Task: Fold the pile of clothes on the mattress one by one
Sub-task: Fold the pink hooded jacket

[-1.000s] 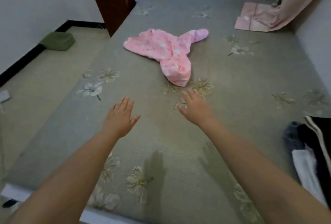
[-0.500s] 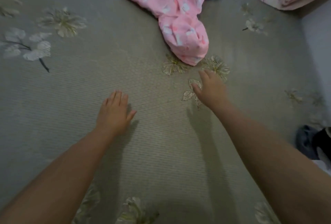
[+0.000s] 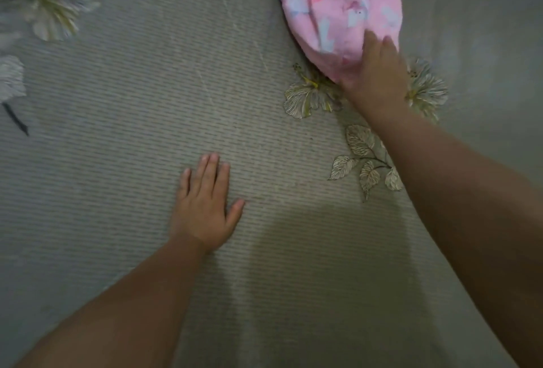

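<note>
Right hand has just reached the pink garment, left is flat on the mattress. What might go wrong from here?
1. The right hand meets only the near, bunched end of the pink garment; whether it grips is unclear. Pulling from there would likely drag it in crumpled.
2. Most of the garment runs off the top of the frame, so snags there cannot be judged.
3. The left hand lies flat on the mattress, apparently bracing a far reach; balance may suffer.

The pink garment point(image 3: 332, 9) is cut off by the top edge. The right hand point(image 3: 379, 73) hides its near end; grip indeterminate.
</note>
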Demonstrator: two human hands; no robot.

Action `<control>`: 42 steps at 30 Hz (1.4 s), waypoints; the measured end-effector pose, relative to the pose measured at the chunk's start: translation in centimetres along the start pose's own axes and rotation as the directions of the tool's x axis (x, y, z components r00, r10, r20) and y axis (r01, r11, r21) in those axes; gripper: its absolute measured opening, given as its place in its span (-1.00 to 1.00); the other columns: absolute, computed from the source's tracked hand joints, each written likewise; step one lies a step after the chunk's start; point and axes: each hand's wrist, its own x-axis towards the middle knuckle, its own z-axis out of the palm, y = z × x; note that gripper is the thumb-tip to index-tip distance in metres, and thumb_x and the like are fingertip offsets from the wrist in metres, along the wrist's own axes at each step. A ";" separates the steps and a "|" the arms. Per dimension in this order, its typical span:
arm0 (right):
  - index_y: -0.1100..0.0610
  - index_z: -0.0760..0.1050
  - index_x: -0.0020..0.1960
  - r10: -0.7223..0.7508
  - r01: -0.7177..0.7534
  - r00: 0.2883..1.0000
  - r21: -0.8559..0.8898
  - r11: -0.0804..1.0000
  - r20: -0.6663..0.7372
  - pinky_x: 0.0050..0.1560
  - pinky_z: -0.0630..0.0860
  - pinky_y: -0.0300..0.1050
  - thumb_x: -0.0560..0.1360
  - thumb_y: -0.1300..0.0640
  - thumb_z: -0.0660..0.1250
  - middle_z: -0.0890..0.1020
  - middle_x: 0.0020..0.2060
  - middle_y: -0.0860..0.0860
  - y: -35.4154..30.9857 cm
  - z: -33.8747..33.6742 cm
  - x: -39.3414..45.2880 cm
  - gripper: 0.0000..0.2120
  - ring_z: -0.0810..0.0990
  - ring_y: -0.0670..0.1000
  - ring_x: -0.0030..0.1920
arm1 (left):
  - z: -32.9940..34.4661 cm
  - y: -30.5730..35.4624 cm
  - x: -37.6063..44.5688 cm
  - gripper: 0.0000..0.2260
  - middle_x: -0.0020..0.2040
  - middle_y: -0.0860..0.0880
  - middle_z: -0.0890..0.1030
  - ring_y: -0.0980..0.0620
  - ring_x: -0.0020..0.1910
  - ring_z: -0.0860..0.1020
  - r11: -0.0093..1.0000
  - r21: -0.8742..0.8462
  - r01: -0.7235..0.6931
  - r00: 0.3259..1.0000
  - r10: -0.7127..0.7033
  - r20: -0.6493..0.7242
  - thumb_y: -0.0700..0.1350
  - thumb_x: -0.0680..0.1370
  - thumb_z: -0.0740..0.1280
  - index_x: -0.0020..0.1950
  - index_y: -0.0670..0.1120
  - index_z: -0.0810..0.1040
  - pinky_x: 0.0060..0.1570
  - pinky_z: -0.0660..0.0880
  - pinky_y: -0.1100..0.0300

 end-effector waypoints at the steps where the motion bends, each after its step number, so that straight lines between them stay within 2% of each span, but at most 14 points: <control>1: 0.26 0.25 0.37 -0.018 0.020 0.999 -0.050 0.999 0.028 0.38 0.11 0.15 0.50 0.07 0.20 0.41 0.26 0.27 0.0 0.6 0.5 -0.50 0.31 0.19 0.33 | 0.0 0.1 0.0 -0.34 0.39 -0.26 0.31 -0.14 0.41 0.15 1.000 0.013 0.002 1.000 -0.002 0.006 0.15 0.46 -0.05 0.37 -0.29 0.32 0.38 0.02 -0.07; 4: 0.28 0.22 0.40 -0.034 0.038 0.997 -0.055 0.998 0.070 0.41 -0.01 0.07 0.51 0.18 0.15 0.52 0.09 0.33 -0.3 2.6 0.2 -0.52 0.43 0.24 0.18 | 0.1 -0.1 0.3 -0.40 0.28 -0.32 0.44 -0.28 0.27 0.41 0.998 0.060 -0.016 0.999 0.018 -0.028 0.10 0.45 0.05 0.27 -0.34 0.43 0.33 0.18 -0.10; 8: 0.34 0.29 0.35 -0.066 0.067 0.998 0.053 0.996 -0.007 0.38 0.04 0.03 0.48 0.18 0.12 0.57 -0.03 0.39 -1.0 3.5 -3.2 -0.53 0.50 0.27 0.07 | 0.3 -0.3 0.3 -0.39 0.31 -0.31 0.39 -0.26 0.30 0.36 0.995 0.096 -0.042 0.999 0.045 -0.031 0.09 0.46 0.05 0.29 -0.35 0.40 0.33 0.10 -0.07; 11: 0.45 0.46 0.14 -0.130 0.142 0.987 0.137 0.980 -0.095 0.25 0.26 0.18 0.36 0.20 0.19 0.59 -0.29 0.38 -0.3 3.5 -8.3 -0.56 0.57 0.29 -0.20 | 0.2 -0.2 0.2 -0.37 0.35 -0.29 0.33 -0.26 0.34 0.30 0.997 0.075 -0.031 0.999 0.032 -0.019 0.10 0.46 0.03 0.31 -0.35 0.37 0.33 0.15 -0.14; 15: 0.43 0.54 -0.19 -0.103 0.148 0.982 0.304 0.941 -0.158 -0.02 0.27 -0.02 0.24 0.26 0.35 0.53 -0.53 0.26 1.3 4.2 -17.7 -0.77 0.56 0.19 -0.48 | 0.1 0.0 0.0 -0.32 0.36 -0.38 0.29 -0.34 0.36 0.27 1.000 0.023 -0.013 1.000 0.014 -0.018 0.13 0.45 -0.01 0.34 -0.39 0.29 0.33 0.13 -0.21; 20: 0.33 0.50 -0.37 -0.004 -0.163 0.970 0.661 0.732 0.243 -0.34 0.22 -0.14 0.38 0.28 0.35 0.55 -0.44 0.28 3.4 3.2 -29.1 -0.82 0.49 0.03 -0.39 | -0.7 3.6 -3.3 -0.37 0.20 -0.51 0.39 -0.49 0.14 0.42 0.954 0.095 -0.285 0.959 0.284 0.022 0.03 0.43 0.15 0.23 -0.50 0.34 0.08 0.33 -0.36; 23: 0.03 0.33 -0.46 -0.087 -0.430 0.798 0.665 0.611 0.596 -0.42 0.22 -0.32 0.44 0.32 0.36 0.42 -0.46 0.06 5.2 1.9 -34.7 -0.61 0.35 -0.17 -0.42 | -0.5 6.9 -5.8 -0.46 0.24 -0.44 0.41 -0.45 0.19 0.40 0.841 0.201 -0.501 0.863 0.503 0.048 -0.05 0.40 0.29 0.24 -0.41 0.40 0.12 0.28 -0.38; 26: 0.29 0.53 -0.27 -0.085 -0.528 0.670 0.553 0.644 0.738 -0.30 0.28 -0.26 0.46 0.30 0.34 0.47 -0.34 0.04 7.2 0.3 -39.1 -0.86 0.40 -0.17 -0.27 | 0.3 8.7 -9.1 -0.62 0.40 -0.18 0.33 -0.12 0.42 0.24 0.790 0.215 -0.574 0.807 0.499 0.316 -0.17 0.51 0.22 0.33 -0.18 0.37 0.39 0.00 0.00; 28: 0.44 0.53 -0.02 -0.028 -0.616 0.666 0.570 0.544 0.746 -0.20 0.34 -0.23 0.48 0.32 0.30 0.51 -0.17 0.12 8.8 -1.0 -41.0 -0.83 0.43 -0.13 -0.16 | 0.3 9.7 -11.4 -0.68 0.30 -0.15 0.44 -0.07 0.30 0.37 0.804 0.191 -0.563 0.788 0.453 0.417 -0.17 0.56 0.14 0.32 -0.13 0.37 0.25 0.21 0.13; 32: 0.38 0.52 -0.08 0.170 -0.654 0.745 0.653 0.382 0.645 -0.30 0.32 -0.25 0.52 0.30 0.24 0.53 -0.26 0.15 10.5 -4.7 -42.0 -0.86 0.44 -0.17 -0.31 | -1.8 11.9 -15.7 -0.71 0.22 -0.18 0.52 -0.10 0.19 0.47 0.911 -0.085 -0.403 0.756 0.384 0.530 -0.09 0.57 0.24 0.24 -0.20 0.45 0.05 0.32 0.18; 34: 0.18 0.45 -0.27 0.293 -0.627 0.776 0.734 0.261 0.559 -0.43 0.28 -0.36 0.55 0.29 0.19 0.46 -0.43 0.01 11.0 -6.7 -40.8 -0.77 0.36 -0.27 -0.53 | -3.4 11.8 -17.3 -0.75 0.24 -0.18 0.51 -0.06 0.18 0.46 0.908 -0.406 -0.104 0.722 0.350 0.596 -0.15 0.57 0.24 0.23 -0.17 0.46 0.13 0.32 0.20; 38: 0.11 0.43 -0.15 0.399 -0.566 0.732 0.819 -0.094 0.552 -0.46 0.37 -0.37 0.58 0.18 0.08 0.57 -0.57 -0.09 11.4 -10.4 -37.6 -0.80 0.46 -0.22 -0.57 | -7.7 11.4 -17.9 -0.85 -0.06 -0.17 0.58 -0.05 -0.18 0.53 0.507 -0.699 0.504 0.820 -0.026 0.572 -0.20 0.56 0.23 0.08 -0.22 0.50 -0.12 0.49 0.13; 40: 0.20 0.45 0.07 0.319 -0.628 0.745 0.778 0.037 0.586 -0.31 0.39 -0.28 0.59 0.16 0.06 0.65 -0.31 0.03 10.4 -10.6 -36.9 -0.77 0.56 -0.10 -0.36 | -9.3 10.4 -16.7 -0.89 -0.18 -0.13 0.53 0.01 -0.28 0.49 0.341 -0.751 0.566 0.822 -0.303 0.482 -0.22 0.55 0.25 0.03 -0.19 0.51 -0.29 0.45 0.23; 42: 0.27 0.42 0.22 0.197 -0.598 0.800 0.731 0.329 0.566 -0.20 0.37 -0.22 0.59 0.16 0.09 0.61 0.02 0.19 8.8 -9.4 -36.6 -0.71 0.57 0.05 -0.05 | -10.1 8.2 -15.1 -0.75 0.02 -0.21 0.53 -0.14 -0.03 0.53 0.243 -0.794 0.558 0.778 -0.487 0.397 -0.22 0.56 0.22 0.23 -0.21 0.45 -0.18 0.45 0.23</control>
